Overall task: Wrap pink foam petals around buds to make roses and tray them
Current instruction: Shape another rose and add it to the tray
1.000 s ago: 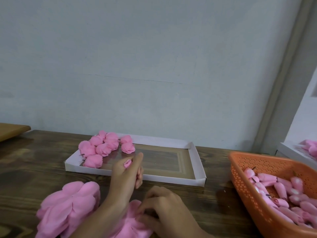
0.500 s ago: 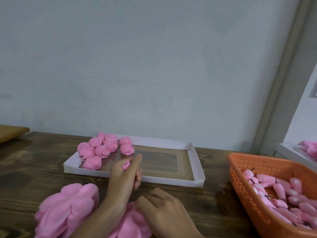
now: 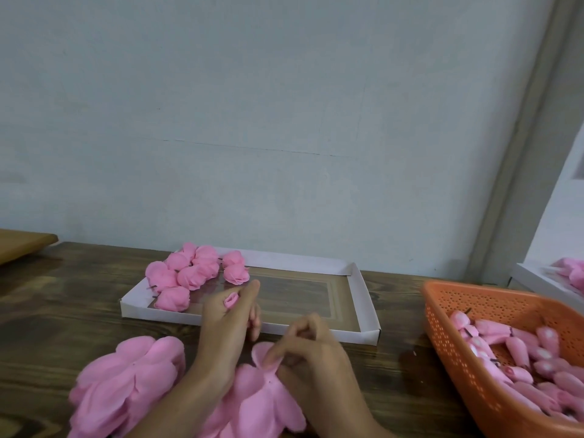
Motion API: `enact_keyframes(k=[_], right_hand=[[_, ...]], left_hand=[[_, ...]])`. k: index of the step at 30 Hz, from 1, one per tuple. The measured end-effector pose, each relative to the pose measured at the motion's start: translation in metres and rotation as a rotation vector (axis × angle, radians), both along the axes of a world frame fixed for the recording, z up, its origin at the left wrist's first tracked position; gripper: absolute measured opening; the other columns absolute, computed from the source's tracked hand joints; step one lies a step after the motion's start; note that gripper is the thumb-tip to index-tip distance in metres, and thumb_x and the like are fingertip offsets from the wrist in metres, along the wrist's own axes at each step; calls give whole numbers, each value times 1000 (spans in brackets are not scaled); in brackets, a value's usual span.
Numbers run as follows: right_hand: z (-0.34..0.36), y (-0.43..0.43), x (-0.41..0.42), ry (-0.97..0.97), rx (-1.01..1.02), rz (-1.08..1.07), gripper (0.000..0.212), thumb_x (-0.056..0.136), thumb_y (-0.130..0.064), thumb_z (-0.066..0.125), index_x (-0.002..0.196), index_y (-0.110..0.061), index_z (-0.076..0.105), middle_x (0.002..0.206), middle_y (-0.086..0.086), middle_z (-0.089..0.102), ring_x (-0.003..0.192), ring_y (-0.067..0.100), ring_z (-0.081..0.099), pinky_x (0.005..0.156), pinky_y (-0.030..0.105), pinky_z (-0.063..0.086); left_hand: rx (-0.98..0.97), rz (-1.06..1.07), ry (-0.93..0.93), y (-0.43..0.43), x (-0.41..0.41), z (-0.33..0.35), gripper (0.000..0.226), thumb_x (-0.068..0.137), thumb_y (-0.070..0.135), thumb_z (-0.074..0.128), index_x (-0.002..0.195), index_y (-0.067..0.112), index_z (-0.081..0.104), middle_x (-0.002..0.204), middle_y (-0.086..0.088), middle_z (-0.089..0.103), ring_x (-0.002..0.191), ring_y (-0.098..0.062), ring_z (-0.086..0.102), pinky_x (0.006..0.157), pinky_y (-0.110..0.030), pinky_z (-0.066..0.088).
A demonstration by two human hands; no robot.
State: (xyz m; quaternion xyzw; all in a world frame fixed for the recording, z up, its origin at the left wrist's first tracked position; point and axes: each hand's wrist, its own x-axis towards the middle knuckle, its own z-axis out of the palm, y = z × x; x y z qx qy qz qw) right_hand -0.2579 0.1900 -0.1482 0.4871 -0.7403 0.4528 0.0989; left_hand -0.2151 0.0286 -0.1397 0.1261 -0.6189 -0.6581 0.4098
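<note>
Head cam: left hand [image 3: 230, 325] is up on its wrist just in front of the shallow white cardboard tray [image 3: 363, 298], fingers curled round a small pink foam bud [image 3: 231, 300]. Right hand [image 3: 313, 352] sits low over the dark wooden table [image 3: 63, 311], fingertips pinching the edge of a flat pink foam petal [image 3: 260, 354] atop the pile.

No text, label, brand, number or sign can be read. Nothing legible is found on the tray [image 3: 366, 305], the basket [image 3: 458, 358], the desk [image 3: 63, 311] or the wall [image 3: 284, 121].
</note>
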Motion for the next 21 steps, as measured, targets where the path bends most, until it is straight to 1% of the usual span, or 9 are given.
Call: enact_keyframes(k=[2, 4, 6, 8, 10, 12, 15, 18, 21], right_hand=[[5, 2, -5, -66, -64, -82, 33, 82, 1, 82, 85, -33, 79, 95, -10, 54, 80, 11, 63, 70, 27, 54], [9, 5, -12, -68, -144, -188, 47, 80, 10, 77, 84, -37, 75, 92, -13, 57, 83, 10, 64, 67, 21, 53], [10, 9, -18, -99, -241, -253, 57, 79, 16, 71, 80, -41, 72, 94, -14, 61, 86, 9, 65, 64, 13, 49], [10, 11, -20, -145, -316, -269, 66, 79, 20, 68, 81, -46, 70, 95, -16, 63, 88, 9, 66, 63, 10, 48], [8, 11, -22, -160, -359, -271, 68, 79, 20, 68, 85, -47, 71, 94, -16, 63, 89, 8, 66, 64, 12, 51], [6, 10, -24, -202, -388, -254, 65, 82, 18, 68, 89, -47, 72, 94, -15, 65, 90, 8, 67, 65, 16, 54], [2, 10, -28, -285, -407, -188, 54, 87, 12, 70, 93, -42, 74, 97, -11, 71, 92, 14, 71, 69, 27, 59], [0, 9, -28, -308, -401, -150, 50, 88, 11, 72, 93, -38, 74, 100, -7, 74, 94, 16, 72, 71, 33, 62], [2, 10, -27, -205, -382, -138, 52, 86, 12, 75, 91, -39, 73, 99, -8, 73, 93, 17, 71, 67, 27, 59]], left_hand=[[41, -4, 0, 1, -1, 1, 52, 103, 24, 63, 57, 0, 55, 59, -13, 66, 52, -20, 61, 51, -23, 49], [100, -76, -30, 3, -1, 3, 42, 103, 26, 63, 71, 1, 74, 78, -17, 77, 73, -26, 76, 69, -34, 60], [178, -202, -60, 7, 0, 6, 36, 98, 28, 67, 89, -5, 78, 92, -23, 79, 89, -36, 78, 81, -44, 64], [221, -340, -90, 11, 5, 10, 37, 91, 28, 74, 97, -9, 77, 99, -26, 78, 95, -40, 77, 82, -39, 65], [186, -425, -109, 14, 8, 11, 25, 88, 21, 83, 81, -2, 76, 92, -23, 77, 91, -35, 78, 77, -34, 64], [118, -411, -138, 14, 9, 9, 38, 79, 14, 87, 57, 10, 56, 67, -15, 64, 69, -24, 73, 65, -27, 59], [96, -456, -162, 13, 9, 5, 58, 75, 5, 88, 61, 14, 32, 79, -16, 71, 80, -26, 75, 69, -32, 59], [67, -507, -189, 12, 9, 4, 61, 68, 14, 92, 58, 16, 32, 74, -17, 62, 80, -26, 73, 68, -33, 57], [71, -453, -191, 10, 6, 1, 60, 61, 15, 93, 57, 17, 33, 79, -22, 60, 79, -30, 69, 64, -35, 52]])
